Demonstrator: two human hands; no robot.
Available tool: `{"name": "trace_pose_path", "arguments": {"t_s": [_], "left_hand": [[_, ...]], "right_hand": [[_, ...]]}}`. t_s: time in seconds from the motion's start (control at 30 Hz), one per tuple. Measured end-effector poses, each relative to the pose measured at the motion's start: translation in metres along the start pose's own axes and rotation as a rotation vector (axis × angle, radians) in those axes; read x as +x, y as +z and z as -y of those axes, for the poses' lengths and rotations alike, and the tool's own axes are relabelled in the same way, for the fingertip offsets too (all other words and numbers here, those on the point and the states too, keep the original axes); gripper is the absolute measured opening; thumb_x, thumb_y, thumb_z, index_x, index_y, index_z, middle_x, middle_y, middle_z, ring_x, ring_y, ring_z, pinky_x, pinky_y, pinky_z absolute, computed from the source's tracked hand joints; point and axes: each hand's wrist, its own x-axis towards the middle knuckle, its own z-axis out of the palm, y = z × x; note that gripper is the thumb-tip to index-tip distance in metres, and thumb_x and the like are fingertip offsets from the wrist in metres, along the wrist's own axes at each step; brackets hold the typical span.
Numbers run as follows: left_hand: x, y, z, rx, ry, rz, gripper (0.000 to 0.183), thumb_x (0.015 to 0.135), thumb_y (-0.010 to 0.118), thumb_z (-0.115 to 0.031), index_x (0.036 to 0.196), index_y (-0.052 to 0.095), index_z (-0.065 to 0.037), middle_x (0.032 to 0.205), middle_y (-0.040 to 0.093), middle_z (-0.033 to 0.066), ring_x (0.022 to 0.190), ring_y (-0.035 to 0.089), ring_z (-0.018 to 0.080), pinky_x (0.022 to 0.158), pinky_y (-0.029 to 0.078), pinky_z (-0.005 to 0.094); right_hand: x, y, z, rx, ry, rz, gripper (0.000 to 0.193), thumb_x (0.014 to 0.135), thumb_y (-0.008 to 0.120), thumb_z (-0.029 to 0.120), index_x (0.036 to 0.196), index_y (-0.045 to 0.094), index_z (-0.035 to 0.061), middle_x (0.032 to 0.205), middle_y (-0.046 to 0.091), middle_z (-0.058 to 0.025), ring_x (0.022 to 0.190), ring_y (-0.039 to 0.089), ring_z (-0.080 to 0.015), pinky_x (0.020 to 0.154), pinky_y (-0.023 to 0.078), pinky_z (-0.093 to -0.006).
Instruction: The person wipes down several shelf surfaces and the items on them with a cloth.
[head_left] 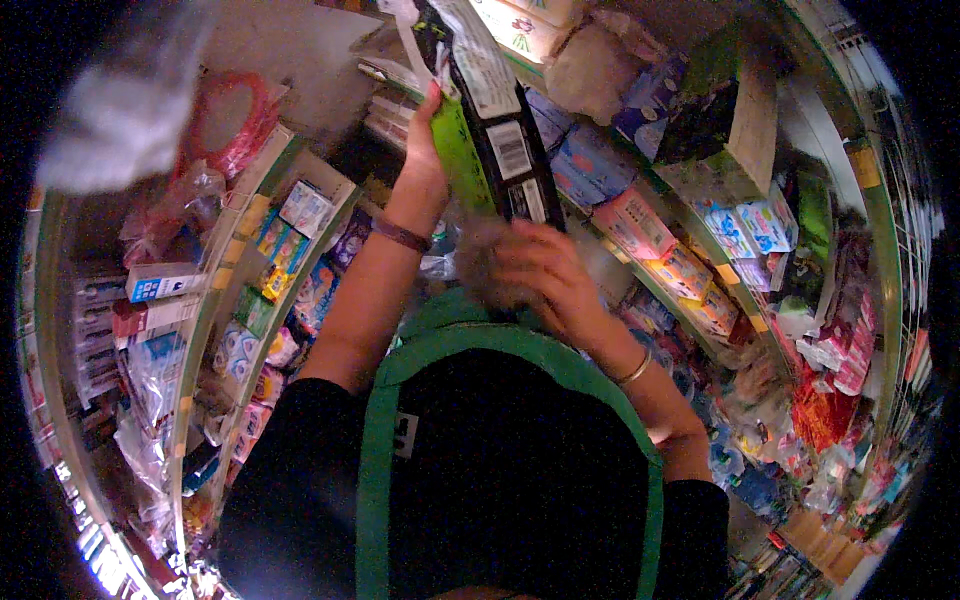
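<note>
Left hand [425, 145] gripping green-and-black package [495, 110] by its left edge, thumb up, other fingers hidden; package reaching away beyond both hands. Right hand [560, 275] just below package's near end, fingers blurred; cannot tell whether pinching or touching. Step in hand, seemingly: handling package mid-air. Next move likely calls for steady left hold, right hand supporting near end

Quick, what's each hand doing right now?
Left hand: holding the black-and-green package.
Right hand: blurred near the package's lower end; can't tell if it's holding anything.
</note>
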Motion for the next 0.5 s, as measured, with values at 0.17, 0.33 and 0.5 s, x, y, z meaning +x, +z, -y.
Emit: {"name": "trace_pose_path", "arguments": {"t_s": [0.17, 0.33, 0.5], "left_hand": [[0.028, -0.034, -0.023, -0.015, 0.086, -0.178, 0.046, 0.080, 0.048, -0.045, 0.107, 0.053, -0.008, 0.097, 0.059, 0.0108, 0.083, 0.056, 0.0284, 0.076, 0.044, 0.0437], [0.025, -0.063, 0.004, 0.107, 0.087, -0.255, 0.043, 0.085, 0.042, -0.042, 0.107, 0.050, -0.006, 0.097, 0.058, 0.0120, 0.085, 0.057, 0.0293, 0.074, 0.046, 0.0449], [0.032, -0.090, 0.035, 0.009, 0.077, -0.100, 0.040, 0.087, 0.038, -0.038, 0.108, 0.047, -0.005, 0.097, 0.057, 0.0127, 0.083, 0.058, 0.0283, 0.073, 0.048, 0.0439]], "right_hand": [[-0.017, -0.030, 0.009, 0.151, 0.717, -0.153, 0.025, 0.088, 0.037, 0.017, 0.102, 0.052, 0.0030, 0.101, 0.054, -0.0144, 0.097, 0.049, -0.0313, 0.086, 0.038, -0.0361], [0.067, -0.090, 0.011, 0.907, 0.826, -0.876, 0.036, 0.087, 0.043, 0.028, 0.111, 0.050, 0.0025, 0.097, 0.055, -0.0147, 0.090, 0.053, -0.0251, 0.085, 0.039, -0.0316], [0.117, -0.111, 0.041, 0.733, 0.256, -0.657, 0.038, 0.084, 0.046, 0.029, 0.110, 0.048, 0.0005, 0.104, 0.055, -0.0125, 0.095, 0.052, -0.0227, 0.087, 0.039, -0.0319]]}}
